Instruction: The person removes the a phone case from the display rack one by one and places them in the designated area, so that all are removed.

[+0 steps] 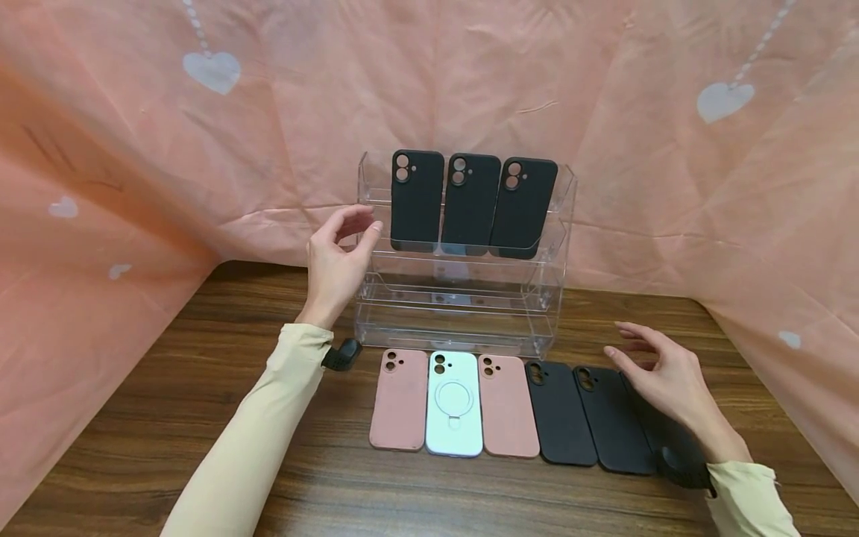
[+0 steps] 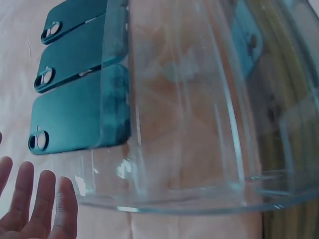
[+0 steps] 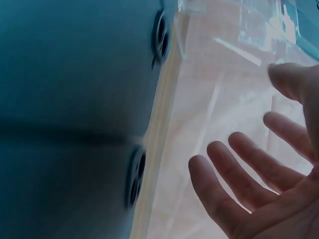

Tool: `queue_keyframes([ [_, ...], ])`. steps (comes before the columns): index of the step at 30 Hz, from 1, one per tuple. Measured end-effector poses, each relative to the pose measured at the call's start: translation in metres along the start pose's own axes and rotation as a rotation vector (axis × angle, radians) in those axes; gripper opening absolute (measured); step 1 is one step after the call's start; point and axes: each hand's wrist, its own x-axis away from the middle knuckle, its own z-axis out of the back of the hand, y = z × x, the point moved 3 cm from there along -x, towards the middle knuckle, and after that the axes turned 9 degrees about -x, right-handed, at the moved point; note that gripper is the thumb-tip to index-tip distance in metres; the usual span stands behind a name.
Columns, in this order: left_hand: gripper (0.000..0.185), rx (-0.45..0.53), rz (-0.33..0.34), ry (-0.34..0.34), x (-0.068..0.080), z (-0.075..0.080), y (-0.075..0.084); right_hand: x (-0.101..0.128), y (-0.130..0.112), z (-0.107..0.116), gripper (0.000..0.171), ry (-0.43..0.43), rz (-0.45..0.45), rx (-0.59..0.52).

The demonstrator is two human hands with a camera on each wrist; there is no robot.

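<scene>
My left hand is raised at the left side of a clear tiered rack, fingers loosely bent and holding nothing. Three black phone cases lean side by side in the rack's top tier; the left wrist view shows that hand just off the nearest case. Above the right end of a row of cases on the table, my right hand hovers with nothing in its grasp. The row runs from a pink case through a white case with a ring and another pink case to black cases, the last partly hidden.
The rack's lower tiers stand behind the row of cases. Brown wood table extends to both sides and in front. A pink curtain with white hearts hangs behind and along the sides.
</scene>
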Motion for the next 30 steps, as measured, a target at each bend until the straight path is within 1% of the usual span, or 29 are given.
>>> queue_keyframes([
  [4,0.030,-0.032,-0.026,-0.027,-0.009,-0.008,0.007,-0.009,-0.009,-0.013,0.045,0.032,0.016,-0.044],
  [8,0.034,-0.066,-0.037,-0.036,-0.016,-0.013,0.012,-0.018,-0.017,-0.024,0.042,0.050,0.037,-0.096],
  [13,0.039,-0.098,-0.015,-0.058,-0.023,-0.020,0.013,-0.027,-0.024,-0.036,0.041,0.066,0.041,-0.109],
  [19,0.041,-0.093,0.018,-0.087,-0.028,-0.028,0.013,-0.034,-0.027,-0.048,0.043,0.064,0.010,-0.154],
  [25,0.042,-0.127,0.036,-0.093,-0.034,-0.030,0.014,-0.039,-0.030,-0.059,0.042,0.109,0.008,-0.233],
  [30,0.044,-0.137,0.053,-0.121,-0.036,-0.032,0.015,-0.041,-0.033,-0.065,0.043,0.115,0.003,-0.322],
])
